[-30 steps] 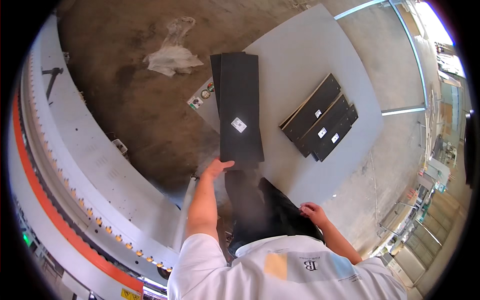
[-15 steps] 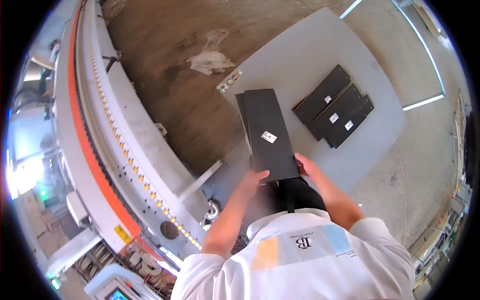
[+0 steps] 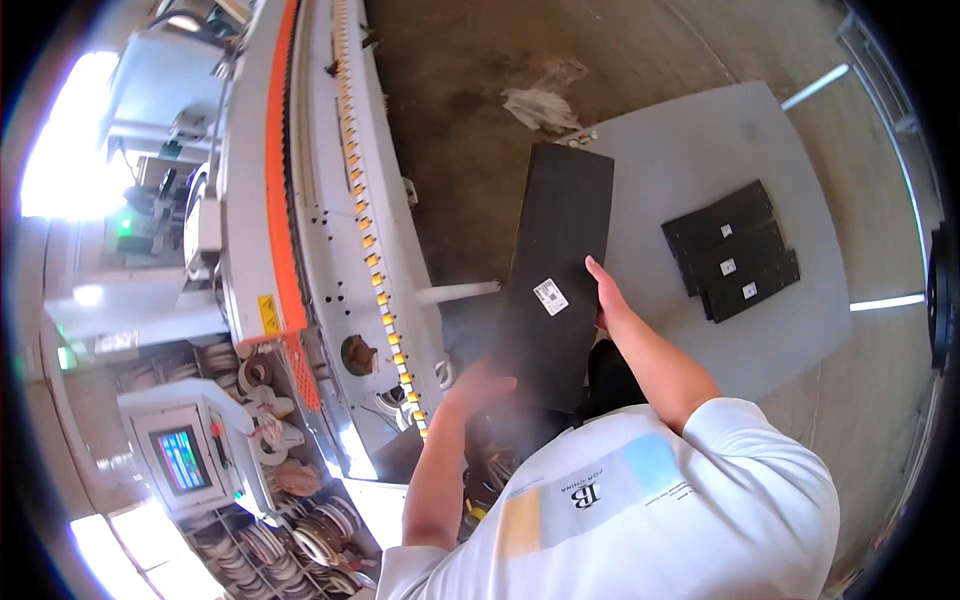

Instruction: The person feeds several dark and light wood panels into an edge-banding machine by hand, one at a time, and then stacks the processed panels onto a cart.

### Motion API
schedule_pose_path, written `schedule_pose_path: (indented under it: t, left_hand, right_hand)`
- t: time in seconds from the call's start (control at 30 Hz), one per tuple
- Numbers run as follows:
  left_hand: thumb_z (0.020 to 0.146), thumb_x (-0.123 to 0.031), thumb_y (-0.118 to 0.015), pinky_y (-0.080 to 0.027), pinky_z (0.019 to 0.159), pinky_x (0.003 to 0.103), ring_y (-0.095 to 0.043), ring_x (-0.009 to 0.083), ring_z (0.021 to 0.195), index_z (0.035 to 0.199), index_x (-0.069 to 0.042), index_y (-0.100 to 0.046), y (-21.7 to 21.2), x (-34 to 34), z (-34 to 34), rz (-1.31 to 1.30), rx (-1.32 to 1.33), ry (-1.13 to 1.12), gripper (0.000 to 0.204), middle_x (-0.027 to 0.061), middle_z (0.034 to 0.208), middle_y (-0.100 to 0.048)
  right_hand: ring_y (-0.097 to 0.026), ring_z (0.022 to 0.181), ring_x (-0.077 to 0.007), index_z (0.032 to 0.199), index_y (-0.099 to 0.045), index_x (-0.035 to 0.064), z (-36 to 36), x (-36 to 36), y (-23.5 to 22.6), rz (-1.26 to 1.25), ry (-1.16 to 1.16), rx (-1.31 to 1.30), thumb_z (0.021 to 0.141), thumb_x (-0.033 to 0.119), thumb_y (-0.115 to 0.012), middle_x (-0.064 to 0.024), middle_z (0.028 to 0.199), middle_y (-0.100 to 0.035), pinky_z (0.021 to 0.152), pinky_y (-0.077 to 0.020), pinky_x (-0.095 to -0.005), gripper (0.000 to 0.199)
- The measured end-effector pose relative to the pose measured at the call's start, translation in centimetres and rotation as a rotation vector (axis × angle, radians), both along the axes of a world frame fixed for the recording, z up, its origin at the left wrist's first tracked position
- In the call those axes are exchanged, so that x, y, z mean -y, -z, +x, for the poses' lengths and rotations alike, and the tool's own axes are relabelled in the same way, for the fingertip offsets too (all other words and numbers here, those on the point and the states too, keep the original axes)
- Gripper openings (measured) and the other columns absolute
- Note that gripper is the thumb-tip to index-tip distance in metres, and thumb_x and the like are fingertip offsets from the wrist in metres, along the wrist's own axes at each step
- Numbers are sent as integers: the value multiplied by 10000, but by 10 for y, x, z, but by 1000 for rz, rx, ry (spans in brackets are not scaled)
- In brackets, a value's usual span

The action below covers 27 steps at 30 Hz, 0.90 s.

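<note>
Two hands [image 3: 482, 388] at either side of black panel [image 3: 562, 225], right hand [image 3: 606, 292] higher

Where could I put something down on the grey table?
Bare tabletop shows beyond the small dark panels, and between them and the near edge. It's crowded where they lie; the held large dark panel partly hides the left side.

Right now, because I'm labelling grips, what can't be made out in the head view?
In the head view:
- Left hand: motion blur smears its fingers.
- Right hand: most fingers hidden by the long black rectangular panel.
- Panel's underside: faces away.
- Small white rectangular label: print too small.
- Long grey-and-orange machine: far end cut off by upper edge.
</note>
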<state>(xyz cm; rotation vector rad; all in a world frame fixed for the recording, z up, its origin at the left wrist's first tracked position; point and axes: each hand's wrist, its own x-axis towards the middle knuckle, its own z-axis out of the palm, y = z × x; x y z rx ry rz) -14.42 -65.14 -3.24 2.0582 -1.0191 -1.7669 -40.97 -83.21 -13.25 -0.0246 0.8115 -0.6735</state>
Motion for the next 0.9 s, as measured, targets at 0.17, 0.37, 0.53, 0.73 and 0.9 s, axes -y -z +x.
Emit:
schedule_pose_path:
  t: [0.17,0.37,0.53,0.73,0.9]
  left_hand:
    - [961,-166,-677,-457,513,234,-573,75,653,1346,-81,-592,-43,-77,1,-313,-348,-992,403,-31,925,-632]
    - [1011,-284,-653,-560,760,345,-655,187,953,1430,-70,-478,27,-211,29,-321,-231,-1138,502,41,1224,-622]
    - [1053,-311,-583,-535,979,473,-624,283,1167,1388,-36,-481,-4,-282,51,-508,-501,-1258,445,110,1306,-598]
    - [1050,-242,-584,-534,972,438,-630,262,1147,1372,-75,-542,-5,-381,73,-678,-687,-1533,365,76,1289,-639]
    - [1011,-291,-642,-535,988,464,-643,273,1125,1333,-55,-564,-10,-437,75,-844,-651,-1657,407,87,1240,-655]
  right_hand:
    - [-558,1309,-311,1429,-525,33,52,-28,-45,-154,-53,15,916,486,-736,-146,1419,-593,1118,-426,-470,715]
    - [-477,1365,-240,1506,-429,86,125,-137,-97,-344,-93,114,894,522,-752,-42,1486,-517,1147,-382,-433,818]
    - [-397,1439,-244,1543,-373,87,167,-199,-107,-340,-190,82,914,728,-544,-53,1582,-419,1189,-321,-435,915]
    - [-300,1503,-266,1593,-282,97,207,-245,-134,-465,-265,-25,822,887,-428,-65,1663,-291,1229,-256,-443,1114]
    - [-290,1508,-288,1605,-262,92,220,-258,-134,-479,-285,-223,804,906,-474,-79,1668,-277,1234,-250,-465,1161]
